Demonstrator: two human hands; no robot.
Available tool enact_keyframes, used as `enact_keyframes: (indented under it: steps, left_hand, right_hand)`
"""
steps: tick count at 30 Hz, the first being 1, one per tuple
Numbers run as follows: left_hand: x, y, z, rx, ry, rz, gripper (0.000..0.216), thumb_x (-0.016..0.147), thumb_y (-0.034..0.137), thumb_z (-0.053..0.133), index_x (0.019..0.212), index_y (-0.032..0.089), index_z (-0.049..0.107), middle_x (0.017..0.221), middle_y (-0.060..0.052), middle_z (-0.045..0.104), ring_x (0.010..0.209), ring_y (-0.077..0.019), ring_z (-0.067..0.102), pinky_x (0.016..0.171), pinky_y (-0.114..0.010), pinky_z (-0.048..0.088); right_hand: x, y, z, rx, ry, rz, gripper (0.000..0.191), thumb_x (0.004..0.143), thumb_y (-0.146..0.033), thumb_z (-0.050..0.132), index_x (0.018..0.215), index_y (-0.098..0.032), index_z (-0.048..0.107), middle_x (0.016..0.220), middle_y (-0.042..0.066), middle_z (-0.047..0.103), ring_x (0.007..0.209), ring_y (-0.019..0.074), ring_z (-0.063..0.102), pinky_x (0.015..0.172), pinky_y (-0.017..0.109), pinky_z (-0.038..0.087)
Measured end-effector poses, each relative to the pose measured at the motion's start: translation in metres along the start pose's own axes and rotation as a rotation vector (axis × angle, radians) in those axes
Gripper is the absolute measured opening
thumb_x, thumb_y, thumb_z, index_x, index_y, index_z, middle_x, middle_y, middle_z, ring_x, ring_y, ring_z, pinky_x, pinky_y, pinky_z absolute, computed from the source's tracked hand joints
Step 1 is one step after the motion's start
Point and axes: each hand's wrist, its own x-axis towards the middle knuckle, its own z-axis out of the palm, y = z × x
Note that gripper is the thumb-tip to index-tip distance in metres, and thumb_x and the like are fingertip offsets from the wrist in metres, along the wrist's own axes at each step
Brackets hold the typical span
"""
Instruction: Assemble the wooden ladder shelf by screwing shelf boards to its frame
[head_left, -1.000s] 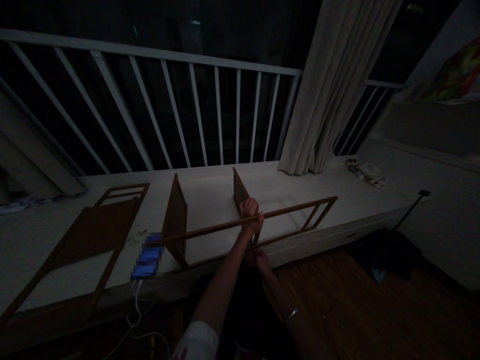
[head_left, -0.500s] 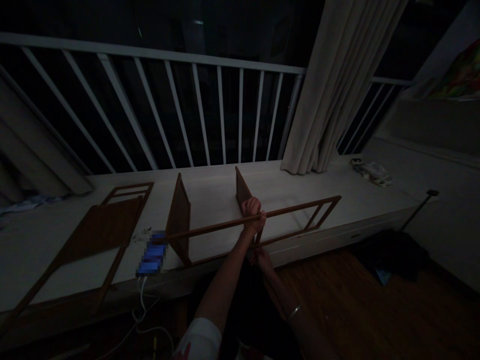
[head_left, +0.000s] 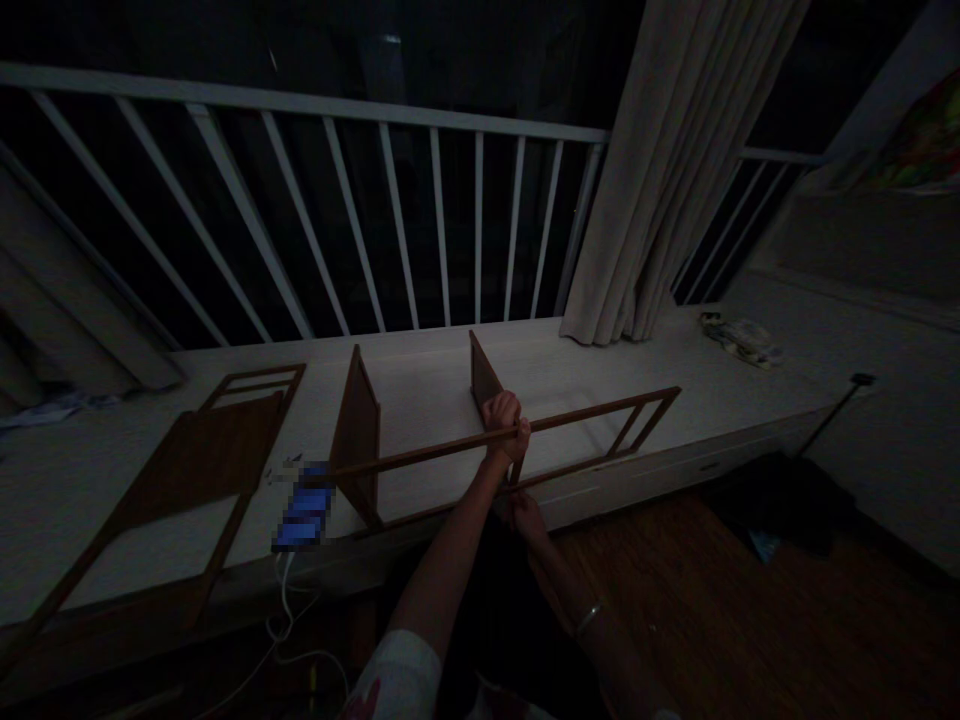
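Note:
A brown wooden shelf frame (head_left: 427,455) lies on its side on the white ledge, two shelf boards standing up from its rails. My left hand (head_left: 508,422) is wrapped round the upper rail where the right-hand shelf board (head_left: 486,372) meets it. Below it, my right hand (head_left: 527,512) is at the lower rail, under the same joint, its fingers drawn together. What those fingers hold, if anything, is too dark and small to see. Left of the frame lies a second wooden piece (head_left: 199,455) with a board and rails.
Beside the frame's left end is a blurred blue object (head_left: 304,510), with white cables (head_left: 281,625) hanging below it. A white railing (head_left: 439,230) and a curtain (head_left: 619,200) stand behind the ledge (head_left: 427,375). Dark cloth (head_left: 780,505) lies on the wooden floor at the right.
Both hands stay at the same joint, with at most a slight shift of the right hand. The view has moved very little and looks darker.

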Motion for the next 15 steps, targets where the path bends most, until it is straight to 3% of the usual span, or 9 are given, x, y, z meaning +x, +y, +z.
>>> enact_keyframes:
  steps: [6,15]
  left_hand:
    - [-0.0002,0.0003,0.0005,0.009,-0.005,-0.007,0.026,0.079,0.04,0.021,0.069,0.02,0.035,0.078,-0.005,0.044,0.084,-0.0195,0.043,0.083,-0.037,0.03]
    - [-0.0018,-0.0007,0.0018,0.02,0.005,-0.003,0.024,0.079,0.037,0.023,0.071,0.02,0.038,0.083,-0.006,0.047,0.09,-0.0203,0.043,0.082,-0.037,0.03]
  right_hand:
    - [-0.0006,0.0013,0.0004,0.006,-0.009,0.007,0.034,0.075,-0.05,0.029,0.072,-0.019,0.043,0.046,-0.002,0.055,0.035,0.0113,0.049,0.038,0.021,0.033]
    - [-0.0046,-0.0034,0.0011,0.047,-0.025,0.018,0.031,0.074,-0.048,0.033,0.072,-0.018,0.044,0.045,-0.002,0.055,0.035,0.0128,0.051,0.037,0.022,0.033]
